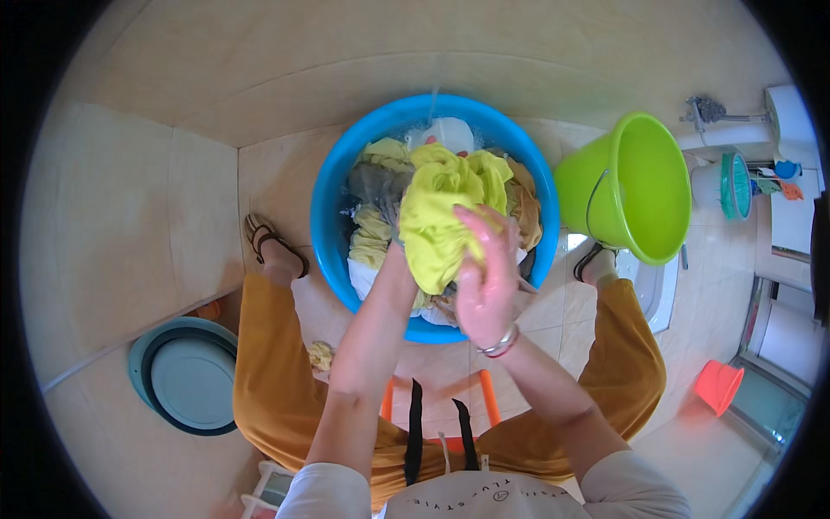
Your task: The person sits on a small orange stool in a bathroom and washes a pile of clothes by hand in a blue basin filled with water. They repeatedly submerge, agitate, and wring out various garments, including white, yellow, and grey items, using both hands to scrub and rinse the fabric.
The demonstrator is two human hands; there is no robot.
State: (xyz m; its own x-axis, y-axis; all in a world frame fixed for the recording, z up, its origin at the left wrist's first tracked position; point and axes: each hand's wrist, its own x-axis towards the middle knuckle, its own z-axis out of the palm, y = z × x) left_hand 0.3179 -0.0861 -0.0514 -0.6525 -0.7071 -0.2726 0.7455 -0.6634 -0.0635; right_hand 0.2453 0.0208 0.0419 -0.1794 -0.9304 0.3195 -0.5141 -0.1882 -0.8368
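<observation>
A bunched, wet yellow cloth [437, 229] is held up over a round blue tub [326, 203]. My left hand [399, 235] is under the cloth's left side, and the cloth hides most of its fingers. My right hand [489, 281], wet and with a bracelet at the wrist, closes around the cloth's right edge, fingers on top and thumb lower down. Around and beneath the cloth the tub holds pale yellow cloth [370, 238], brown cloth [524, 208], white cloth and water. At the tub's far side a white item [451, 132] lies in the water, and a thin stream falls there.
A lime-green bucket [596, 195] leans against the tub's right side. Folded grey-green basins [194, 381] lie at the left. A small cloth [321, 355] is on the tiled floor by my left leg. An orange-red bucket [718, 387] stands at far right; an orange-legged stool [489, 398] is below me.
</observation>
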